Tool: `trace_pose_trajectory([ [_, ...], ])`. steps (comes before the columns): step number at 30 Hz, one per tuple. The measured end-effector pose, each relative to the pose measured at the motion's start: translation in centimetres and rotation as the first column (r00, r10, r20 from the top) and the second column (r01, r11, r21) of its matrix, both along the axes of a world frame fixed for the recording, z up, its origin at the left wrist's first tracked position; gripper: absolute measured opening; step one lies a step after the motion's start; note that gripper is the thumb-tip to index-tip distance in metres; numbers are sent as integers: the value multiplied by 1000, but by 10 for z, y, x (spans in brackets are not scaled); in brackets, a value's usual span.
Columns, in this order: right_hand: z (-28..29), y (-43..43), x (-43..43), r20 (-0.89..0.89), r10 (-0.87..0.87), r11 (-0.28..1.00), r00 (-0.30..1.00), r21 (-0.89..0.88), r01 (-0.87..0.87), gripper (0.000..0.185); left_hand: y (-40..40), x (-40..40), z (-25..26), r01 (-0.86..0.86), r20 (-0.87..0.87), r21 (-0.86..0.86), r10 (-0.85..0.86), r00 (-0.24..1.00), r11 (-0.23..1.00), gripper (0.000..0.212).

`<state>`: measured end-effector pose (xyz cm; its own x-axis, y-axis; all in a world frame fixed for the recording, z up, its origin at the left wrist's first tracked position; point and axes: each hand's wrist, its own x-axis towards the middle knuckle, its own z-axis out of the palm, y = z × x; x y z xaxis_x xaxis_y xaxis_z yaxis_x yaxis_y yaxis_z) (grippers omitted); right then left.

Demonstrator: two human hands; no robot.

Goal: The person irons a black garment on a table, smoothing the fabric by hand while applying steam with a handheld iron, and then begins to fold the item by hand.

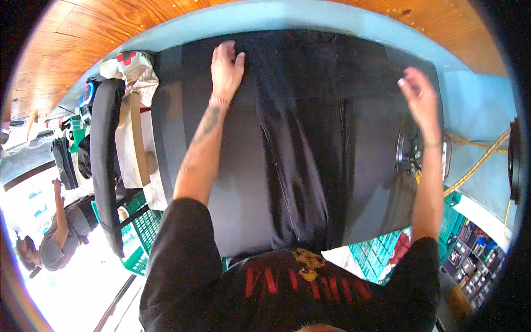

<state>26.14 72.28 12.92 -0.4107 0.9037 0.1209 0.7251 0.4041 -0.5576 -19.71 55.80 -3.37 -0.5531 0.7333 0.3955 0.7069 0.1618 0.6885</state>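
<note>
Dark trousers or a similar long black garment (290, 166) lie lengthwise over a dark grey covered board or table, creased along their length. My left hand (227, 68) is over the far left part of the dark surface, beside the garment, its fingers slightly curled and apart with nothing seen in them. Over the far right edge of the surface, my right hand (418, 89) is blurred, fingers bent and holding nothing visible. Whether either hand touches the cloth cannot be told. A round metal item (408, 153) lies partly behind my right forearm.
At the left stand a long black padded board (105, 162), a cardboard box (129, 145) and a white bag (141, 74). Green plastic crates (143, 224) sit below. Another person (62, 236) is at the far left. A yellow rope (477, 166) hangs at the right, near a shelf of spools (468, 261).
</note>
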Motion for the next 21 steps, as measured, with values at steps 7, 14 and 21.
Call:
trace_pose_trajectory([
  [7,-57,-284,4,129,178,848,976,-524,-86,32,-210,188,39,-17,229,-324,96,969,946,34],
  [14,-92,-310,17,-148,209,789,967,-559,-256,43,-219,185,23,50,174,-376,17,985,925,19],
  [21,-75,-324,-11,-426,-203,381,882,-864,-329,35,-229,168,24,-43,135,-374,100,986,926,10],
])
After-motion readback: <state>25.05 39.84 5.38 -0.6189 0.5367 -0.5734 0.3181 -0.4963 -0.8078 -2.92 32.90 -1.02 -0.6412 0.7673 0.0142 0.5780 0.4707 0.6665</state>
